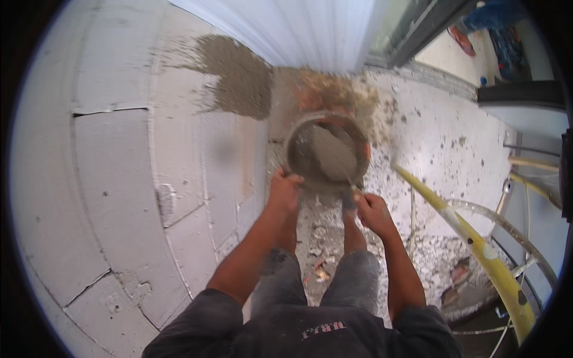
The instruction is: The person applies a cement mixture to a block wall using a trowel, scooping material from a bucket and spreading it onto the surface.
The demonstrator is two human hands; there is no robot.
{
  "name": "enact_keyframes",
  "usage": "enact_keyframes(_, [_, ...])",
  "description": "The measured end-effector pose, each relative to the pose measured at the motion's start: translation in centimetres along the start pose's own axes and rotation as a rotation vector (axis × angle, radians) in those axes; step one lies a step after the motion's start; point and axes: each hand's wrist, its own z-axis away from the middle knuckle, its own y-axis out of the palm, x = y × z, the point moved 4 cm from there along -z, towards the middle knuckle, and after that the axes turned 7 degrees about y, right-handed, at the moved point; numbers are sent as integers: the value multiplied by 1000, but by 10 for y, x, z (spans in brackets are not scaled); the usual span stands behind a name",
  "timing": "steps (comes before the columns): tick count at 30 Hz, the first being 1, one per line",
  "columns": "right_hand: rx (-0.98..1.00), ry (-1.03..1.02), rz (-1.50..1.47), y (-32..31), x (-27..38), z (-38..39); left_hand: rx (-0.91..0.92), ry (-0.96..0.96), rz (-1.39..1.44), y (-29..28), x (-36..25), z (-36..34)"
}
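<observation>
A round dark mortar bucket (292, 156) sits on the floor in front of me, between the block wall and the speckled floor. My left hand (285, 188) is closed on the near left part of its rim, thumb toward the inside. My right hand (373, 213) grips the handle of a trowel at the bucket's near right side. Grey wet mortar (334, 154) covers the trowel's blade, which lies over the bucket's opening. The blade's own edges are hidden under the mortar.
On the left rises a wall of pale blocks (116, 155), with a patch of wet mortar (239, 77) spread on it. White sheeting (292, 30) hangs ahead. A yellow pole (477, 244) and a curved tube stand at right. Beyond a dark frame, a person's foot (462, 42) shows.
</observation>
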Motion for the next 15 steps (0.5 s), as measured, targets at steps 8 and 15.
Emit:
enact_keyframes(8, [139,159,-533,-15,120,130,4,32,110,-31,-56,48])
enact_keyframes(15, [-409,-301,-776,-52,183,195,53,60,131,-98,-117,107])
